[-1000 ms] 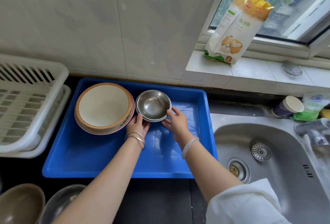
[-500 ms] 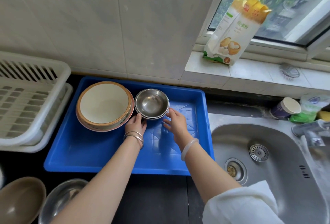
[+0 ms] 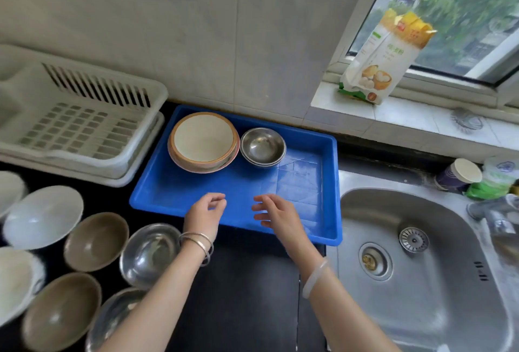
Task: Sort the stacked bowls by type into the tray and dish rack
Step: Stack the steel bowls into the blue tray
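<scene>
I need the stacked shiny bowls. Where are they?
Head view: the stacked shiny bowls sit at the back of the blue tray, just right of the big cream bowls.

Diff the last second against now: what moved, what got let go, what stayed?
Both hands let go of the steel bowls and drew back toward the person. The left hand and the right hand now hover over the near edge of the blue tray, relaxed and holding nothing. The steel bowls stayed at the tray's back, beside the cream bowl stack; neither shifted.
</scene>
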Tool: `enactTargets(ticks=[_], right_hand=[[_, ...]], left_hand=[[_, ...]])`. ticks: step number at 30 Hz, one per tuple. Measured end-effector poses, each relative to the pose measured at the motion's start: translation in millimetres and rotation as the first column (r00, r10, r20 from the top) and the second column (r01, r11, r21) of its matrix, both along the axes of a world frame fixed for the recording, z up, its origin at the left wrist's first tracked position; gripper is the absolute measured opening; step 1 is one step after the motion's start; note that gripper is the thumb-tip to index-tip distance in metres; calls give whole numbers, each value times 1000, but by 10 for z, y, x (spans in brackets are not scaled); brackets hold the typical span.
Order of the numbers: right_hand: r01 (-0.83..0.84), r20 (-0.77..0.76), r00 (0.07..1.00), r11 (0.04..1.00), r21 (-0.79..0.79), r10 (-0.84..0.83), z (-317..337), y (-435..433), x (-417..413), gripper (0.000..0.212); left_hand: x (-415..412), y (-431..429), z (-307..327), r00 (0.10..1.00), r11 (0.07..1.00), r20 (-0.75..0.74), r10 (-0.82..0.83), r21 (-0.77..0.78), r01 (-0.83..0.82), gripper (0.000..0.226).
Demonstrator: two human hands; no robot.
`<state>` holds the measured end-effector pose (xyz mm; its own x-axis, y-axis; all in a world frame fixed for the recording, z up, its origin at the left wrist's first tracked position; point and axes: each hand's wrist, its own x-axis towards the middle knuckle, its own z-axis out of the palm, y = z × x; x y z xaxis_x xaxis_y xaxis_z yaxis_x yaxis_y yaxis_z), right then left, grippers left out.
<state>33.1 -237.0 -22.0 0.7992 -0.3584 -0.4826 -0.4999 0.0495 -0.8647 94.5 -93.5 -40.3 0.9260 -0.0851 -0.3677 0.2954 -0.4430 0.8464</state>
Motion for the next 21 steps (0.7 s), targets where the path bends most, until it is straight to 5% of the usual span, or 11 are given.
enactTargets(ticks=[4,11,15,21], right_hand=[[-188,-64,980,982,-12,187,-115,411,-215,21],[-411,-195,897,911,-32,397,-407,1100,-243,33],[-395,-238,894,919,-19,379,-468,1318,-93,44],[-267,-223,933,959,99,283,-544,1505,-15,28]], left_hand=[[-409,617,46,999,997,1,50,56,-50,15],[-873,1521,-51,985,910,85,151,376,-172,25],[-883,1657,-132,993,888,57,100,445,-115,27],[-838,1778,-253,996,801,83,-42,599,-16,28]])
